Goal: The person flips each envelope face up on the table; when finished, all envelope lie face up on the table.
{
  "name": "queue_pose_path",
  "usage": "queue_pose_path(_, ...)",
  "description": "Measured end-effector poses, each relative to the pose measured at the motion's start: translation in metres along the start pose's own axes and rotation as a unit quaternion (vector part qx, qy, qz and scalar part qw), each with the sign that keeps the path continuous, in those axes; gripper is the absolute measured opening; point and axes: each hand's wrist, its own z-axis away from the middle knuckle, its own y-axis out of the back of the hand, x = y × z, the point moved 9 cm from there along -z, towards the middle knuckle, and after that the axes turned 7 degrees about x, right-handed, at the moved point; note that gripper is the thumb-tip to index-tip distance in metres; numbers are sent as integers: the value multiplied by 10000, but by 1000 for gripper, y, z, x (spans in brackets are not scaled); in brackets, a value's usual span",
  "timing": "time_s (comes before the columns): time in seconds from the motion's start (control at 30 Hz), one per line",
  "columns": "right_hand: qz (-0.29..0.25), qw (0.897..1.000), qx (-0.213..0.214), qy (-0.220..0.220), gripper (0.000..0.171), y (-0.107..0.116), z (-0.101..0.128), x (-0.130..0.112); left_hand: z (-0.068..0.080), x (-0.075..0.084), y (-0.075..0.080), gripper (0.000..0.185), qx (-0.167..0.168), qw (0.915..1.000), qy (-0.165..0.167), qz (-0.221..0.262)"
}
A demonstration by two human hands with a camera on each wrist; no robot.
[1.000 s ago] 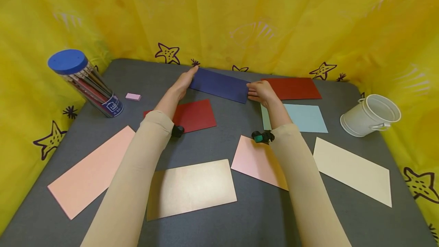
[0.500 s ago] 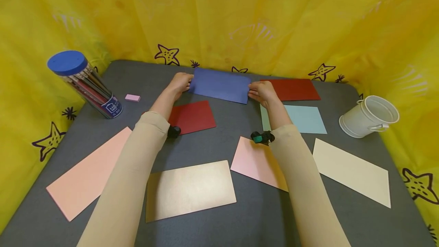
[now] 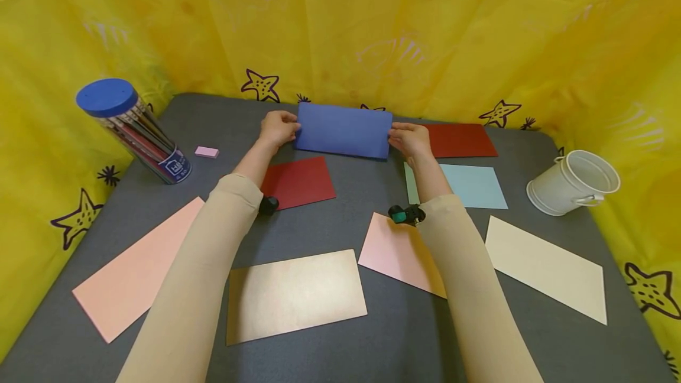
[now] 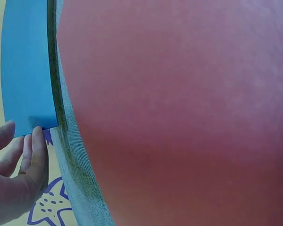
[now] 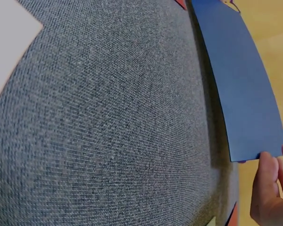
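Near the back of the grey table, a blue rectangular card (image 3: 343, 130) is held raised and tilted up to face me, its lower edge showing a shadow beneath. My left hand (image 3: 279, 129) pinches its left short edge; in the left wrist view the thumb and fingertips meet the corner of the card (image 4: 28, 66). At the opposite short edge, my right hand (image 3: 412, 140) pinches with thumb and fingers, as the right wrist view shows on the card (image 5: 240, 89). A red card (image 3: 299, 182) lies under my left wrist, partly hidden.
Pale blue (image 3: 473, 185), dark red (image 3: 463, 139), pink (image 3: 399, 247), gold (image 3: 298, 294), cream (image 3: 545, 268) and peach (image 3: 138, 270) cards lie around. A pencil tub (image 3: 138, 135) and pink eraser (image 3: 206, 152) stand left, a white metal pot (image 3: 574, 182) right. Yellow cloth (image 3: 340, 34) encloses the table.
My left hand has gone from outstretched at the card's upper left corner to pinching its left edge. The blue card has tilted up towards me and levelled out, shifting slightly right.
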Motion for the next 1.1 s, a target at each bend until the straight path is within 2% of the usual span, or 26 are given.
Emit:
queue_pose_path(0.1,-287,9996,50,-24,39,2,0,-1,0,2,4,32,271,9994,-63,213)
queue_pose_path(0.23,-445,9990,43,-19,22,3,0,-3,-1,4,8,23,512,9977,-197,410)
queue_pose_path(0.33,-586,9983,31,-3,12,5,0,-5,-2,5,10,21,540,9971,-331,429)
queue_pose_path(0.47,-722,9974,-27,42,12,7,0,-9,-2,8,11,19,526,9965,-469,460)
queue_pose_path(0.6,-559,9984,-23,124,12,7,2,-11,-1,10,12,13,581,9956,-609,423)
queue_pose_path(0.67,-507,9986,6,173,13,7,2,-11,-1,9,11,11,594,9947,-619,568)
queue_pose_path(0.77,-540,9983,60,230,12,8,2,-10,-1,8,11,10,578,9918,-548,998)
queue_pose_path(0.9,-647,9975,-27,268,8,6,2,-9,-2,3,10,15,511,9868,-292,1510)
queue_pose_path(1.1,-752,9969,-99,188,6,2,0,-4,-6,-5,7,29,432,9824,43,1819)
